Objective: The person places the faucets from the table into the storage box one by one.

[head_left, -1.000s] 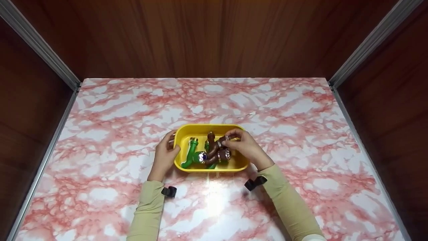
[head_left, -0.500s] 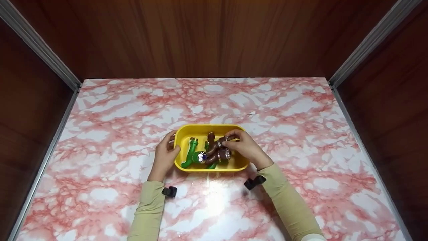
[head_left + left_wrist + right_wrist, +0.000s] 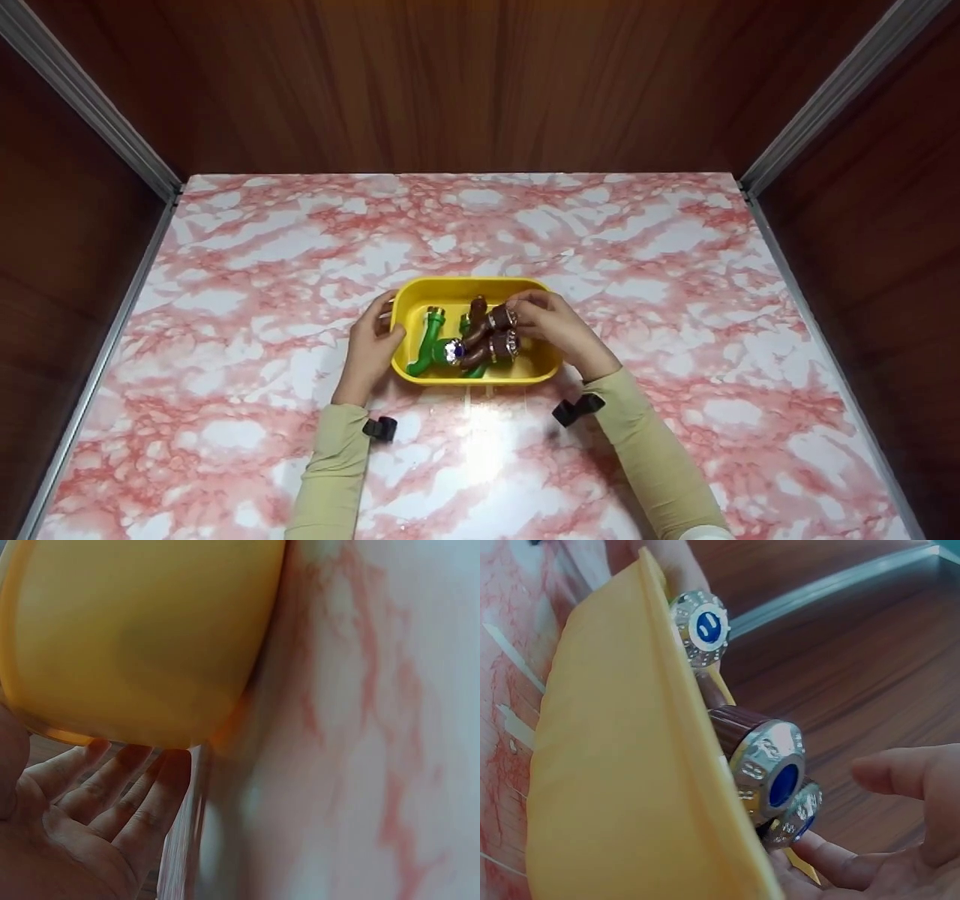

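My left hand (image 3: 367, 345) steadies the left end of a yellow tub (image 3: 474, 381), its thumb at the rim and its fingers against the outer wall. In the left wrist view those fingertips (image 3: 176, 761) touch the plastic. Inside lie two brown taps (image 3: 474, 358) side by side, their chrome-capped knobs pointing right. A green tap (image 3: 427, 346) rests at the left, more green partly hidden under the brown ones. At the tub's right end is my right hand (image 3: 561, 328). The right wrist view has its thumb apart from the farther brown tap's knob (image 3: 799, 817), a finger right beside that knob.
The tub stands on a pink-and-white marbled table (image 3: 262, 262). Dark wood panels (image 3: 480, 90) rise behind and at both sides, with metal corner strips (image 3: 825, 97).
My right hand has let go of the farther brown tap and shifted slightly right, its fingers spreading. That tap now lies with its knob uncovered. The left hand stays in place.
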{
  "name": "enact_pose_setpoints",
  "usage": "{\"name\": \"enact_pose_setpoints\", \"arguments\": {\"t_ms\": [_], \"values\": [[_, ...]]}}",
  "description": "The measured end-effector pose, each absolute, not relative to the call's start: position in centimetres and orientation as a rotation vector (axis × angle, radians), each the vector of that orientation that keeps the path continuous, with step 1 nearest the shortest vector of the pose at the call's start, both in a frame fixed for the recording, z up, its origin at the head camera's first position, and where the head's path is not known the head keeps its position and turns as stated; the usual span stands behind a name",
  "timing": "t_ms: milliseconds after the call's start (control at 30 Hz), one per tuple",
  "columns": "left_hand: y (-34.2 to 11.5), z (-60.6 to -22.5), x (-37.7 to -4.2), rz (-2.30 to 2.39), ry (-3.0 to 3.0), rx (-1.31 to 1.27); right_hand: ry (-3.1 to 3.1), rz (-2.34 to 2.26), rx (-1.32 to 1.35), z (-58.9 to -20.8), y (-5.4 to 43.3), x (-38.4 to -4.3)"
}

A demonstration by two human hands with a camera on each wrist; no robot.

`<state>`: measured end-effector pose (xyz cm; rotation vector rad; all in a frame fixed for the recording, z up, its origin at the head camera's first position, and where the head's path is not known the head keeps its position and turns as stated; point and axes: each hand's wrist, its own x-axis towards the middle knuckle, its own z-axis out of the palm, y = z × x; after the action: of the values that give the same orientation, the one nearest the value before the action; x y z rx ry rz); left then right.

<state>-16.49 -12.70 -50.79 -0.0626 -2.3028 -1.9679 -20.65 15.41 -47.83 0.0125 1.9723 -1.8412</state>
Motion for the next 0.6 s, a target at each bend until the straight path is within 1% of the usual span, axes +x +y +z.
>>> {"name": "enact_pose_setpoints", "arguments": {"t_ms": [600], "values": [[-12.7,-50.7,-16.6,-1.985,-2.309,-0.047,1.837,-1.985,0.016,-46.9,16.6,-19.9]]}}
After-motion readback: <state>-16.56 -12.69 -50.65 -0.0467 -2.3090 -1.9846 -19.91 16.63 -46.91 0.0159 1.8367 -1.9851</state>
